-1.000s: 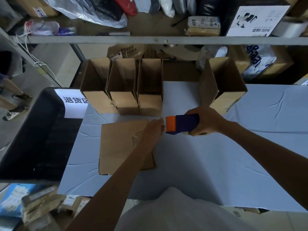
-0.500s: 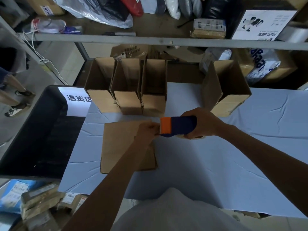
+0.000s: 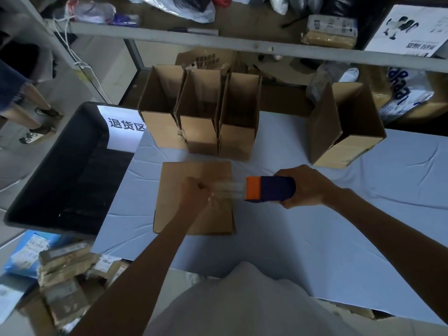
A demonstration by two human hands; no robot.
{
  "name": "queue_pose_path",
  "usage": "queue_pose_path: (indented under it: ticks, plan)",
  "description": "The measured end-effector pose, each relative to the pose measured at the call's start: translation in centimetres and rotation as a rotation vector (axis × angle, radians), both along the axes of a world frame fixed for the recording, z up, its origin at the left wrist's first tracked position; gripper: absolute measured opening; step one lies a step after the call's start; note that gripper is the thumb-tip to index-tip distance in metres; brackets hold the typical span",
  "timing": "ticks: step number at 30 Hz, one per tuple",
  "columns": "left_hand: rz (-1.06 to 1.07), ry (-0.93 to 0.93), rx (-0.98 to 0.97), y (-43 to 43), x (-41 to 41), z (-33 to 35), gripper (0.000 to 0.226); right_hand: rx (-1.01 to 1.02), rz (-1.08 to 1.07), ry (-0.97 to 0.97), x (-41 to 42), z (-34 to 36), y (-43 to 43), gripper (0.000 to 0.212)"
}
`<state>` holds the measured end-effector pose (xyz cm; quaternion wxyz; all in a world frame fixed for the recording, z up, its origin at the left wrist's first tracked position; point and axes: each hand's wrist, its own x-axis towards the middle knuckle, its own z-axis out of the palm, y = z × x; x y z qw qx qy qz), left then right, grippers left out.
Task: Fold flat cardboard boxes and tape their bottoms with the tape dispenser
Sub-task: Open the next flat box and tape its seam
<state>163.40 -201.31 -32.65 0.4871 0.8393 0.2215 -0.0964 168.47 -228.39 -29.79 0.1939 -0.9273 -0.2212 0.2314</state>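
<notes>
A flat cardboard box [image 3: 179, 190] lies on the pale blue table cover [image 3: 315, 226] in front of me. Above it my left hand [image 3: 195, 194] pinches the free end of a clear strip of tape [image 3: 229, 191]. The strip stretches right to the orange mouth of the purple tape dispenser [image 3: 270, 189], which my right hand [image 3: 308, 187] grips. Three folded open boxes [image 3: 201, 132] stand in a row behind the flat one. A fourth open box [image 3: 339, 132] stands tilted at the right.
A black bin [image 3: 55, 170] with a white label sits left of the table. A grey metal shelf [image 3: 218, 40] with bags and parcels runs across the back. Wrapped parcels [image 3: 63, 267] are stacked on the floor at the lower left. A person's legs [image 3: 21, 103] stand at the far left.
My hands have moved apart: the left hand has drawn a length of tape out of the dispenser to the left, over the flat box. The view has tilted slightly.
</notes>
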Motion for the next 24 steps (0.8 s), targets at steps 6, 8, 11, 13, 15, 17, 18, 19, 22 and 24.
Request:
queue_pose_path:
  ticks: [6,8,11,13,15,17,18,19,22,24]
  plan:
    - [-0.048,-0.042,0.012,-0.2,-1.8,-0.2,0.019,-0.053,0.005,0.022,-1.0,-0.1,-0.5,0.054]
    - [-0.08,-0.083,0.061,0.1,-2.3,-0.6,0.022,-0.056,0.008,0.015,-1.3,-0.3,-0.3,0.054]
    - [-0.06,-0.134,0.078,0.0,-2.7,-0.8,0.022,-0.049,-0.005,0.024,-1.7,-0.6,0.0,0.055]
    - [-0.053,-0.16,0.102,-0.3,-2.9,-1.0,0.018,-0.059,-0.012,0.023,-1.7,-0.7,0.2,0.055]
    - [-0.066,-0.148,0.14,-0.7,-2.9,-1.0,0.014,-0.073,-0.015,0.017,-1.7,-0.8,0.4,0.056]
    - [-0.074,-0.145,0.194,-1.1,-2.9,-1.2,0.017,-0.09,-0.008,0.012,-1.6,-0.9,0.5,0.056]
    - [-0.076,-0.137,0.223,-1.2,-2.9,-1.3,0.019,-0.101,-0.003,0.009,-1.6,-0.9,0.7,0.056]
    - [-0.076,-0.126,0.249,-1.3,-2.9,-1.3,0.019,-0.111,0.001,0.006,-1.5,-1.0,0.8,0.056]
    - [-0.114,-0.114,0.323,-1.6,-2.9,-1.2,0.018,-0.127,0.004,0.005,-1.5,-1.1,1.1,0.052]
    - [-0.144,-0.1,0.394,-1.7,-2.7,-1.4,0.018,-0.137,0.003,0.002,-1.5,-1.2,1.3,0.051]
